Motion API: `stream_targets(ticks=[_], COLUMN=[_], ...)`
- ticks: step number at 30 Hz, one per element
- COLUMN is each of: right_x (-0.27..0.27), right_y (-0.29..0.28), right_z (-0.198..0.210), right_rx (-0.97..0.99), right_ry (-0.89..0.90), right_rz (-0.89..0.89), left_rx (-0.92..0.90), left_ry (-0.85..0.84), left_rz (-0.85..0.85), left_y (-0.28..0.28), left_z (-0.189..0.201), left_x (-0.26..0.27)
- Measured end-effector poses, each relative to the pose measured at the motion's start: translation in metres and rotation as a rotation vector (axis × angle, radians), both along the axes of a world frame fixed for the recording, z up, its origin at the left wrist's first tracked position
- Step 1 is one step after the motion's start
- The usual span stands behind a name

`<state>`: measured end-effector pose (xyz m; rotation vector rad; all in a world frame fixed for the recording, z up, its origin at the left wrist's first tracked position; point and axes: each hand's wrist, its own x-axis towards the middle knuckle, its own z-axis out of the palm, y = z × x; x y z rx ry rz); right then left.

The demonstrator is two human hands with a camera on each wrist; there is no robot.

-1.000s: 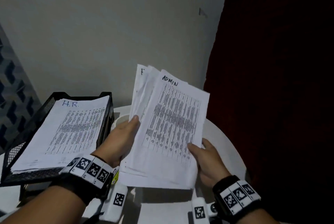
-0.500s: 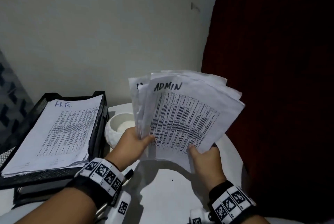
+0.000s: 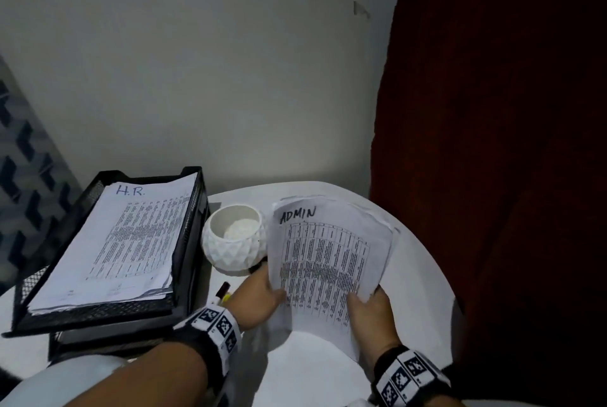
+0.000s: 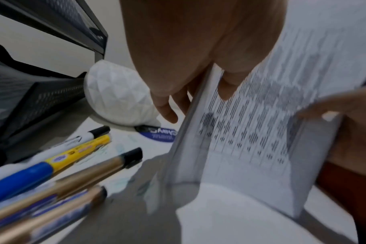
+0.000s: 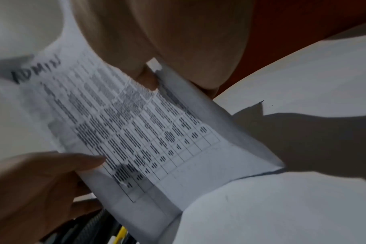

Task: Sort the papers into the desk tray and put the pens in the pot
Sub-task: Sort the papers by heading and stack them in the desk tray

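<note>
Two hands: both held one sheaf of papers [image 3: 328, 262] above the white round counter [image 3: 417, 278].
Papers held: top sheet marked "ADMIN", printed table below the heading; sheaf bowed, its lower edge touching the counter.
Left hand [image 3: 259, 298]: grip closed on the sheaf's left edge, thumb on the printed face, fingers behind the sheets (left wrist view [image 4: 198, 54]).
Right hand [image 3: 372, 318]: grip closed on the lower right part of the sheaf, thumb on the front, fingers curled behind (right wrist view [image 5: 161, 43]).
Desk tray [image 3: 192, 242]: black mesh, stacked tiers, at the left of the counter; top tier carried a stack of papers marked "H.R." [image 3: 131, 242].
Pot [image 3: 235, 240]: white, faceted, standing between the desk tray and the held sheaf, just beside both; nothing standing up out of its mouth.
Pens [image 4: 59, 166]: several lying on the counter near the tray's foot and the left wrist; one blue and yellow, two gold with dark tips, one white with a black cap; image blurred.
Blue label [image 4: 161, 133]: partly under the pot's base; text not readable.
Background: pale wall [image 3: 197, 62] behind, dark red surface [image 3: 509, 144] at right.
</note>
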<state>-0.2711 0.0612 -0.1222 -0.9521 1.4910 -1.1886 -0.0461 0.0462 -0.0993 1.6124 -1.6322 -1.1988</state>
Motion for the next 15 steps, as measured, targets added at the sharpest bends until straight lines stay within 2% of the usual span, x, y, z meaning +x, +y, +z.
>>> stream_targets(ticks=[2,4,5,8,12,13,15], right_x=[0.003,0.004,0.002,-0.002,-0.007,-0.009,-0.016], right_y=[0.000,-0.003,-0.007,-0.016,-0.019,-0.019,-0.021], right_z=[0.001,0.013,0.020,0.052,0.096,0.104,0.116], right_rx=[0.010,-0.014,-0.030,-0.058,-0.126,-0.142,-0.156], right_ry=[0.064,0.084,0.068,-0.058,-0.305,-0.353,-0.438], right_rz=[-0.019,-0.036,-0.046,-0.047,0.048,0.056,0.040], left_rx=[-0.018,-0.077,-0.117,-0.266,-0.478,-0.467,-0.505], left_ry=[-0.119,-0.120,-0.061,0.034,-0.073,-0.118,-0.037], left_rz=[-0.015,0.080,0.134,0.247,0.256,0.317,0.467], left_y=[0.002,0.001,0.001,-0.003,0.001,0.004,0.014], left_z=[-0.007,0.000,0.010,0.045,0.106,0.123,0.158], left_x=[-0.005,-0.012,-0.016,-0.021,-0.014,-0.003,0.045])
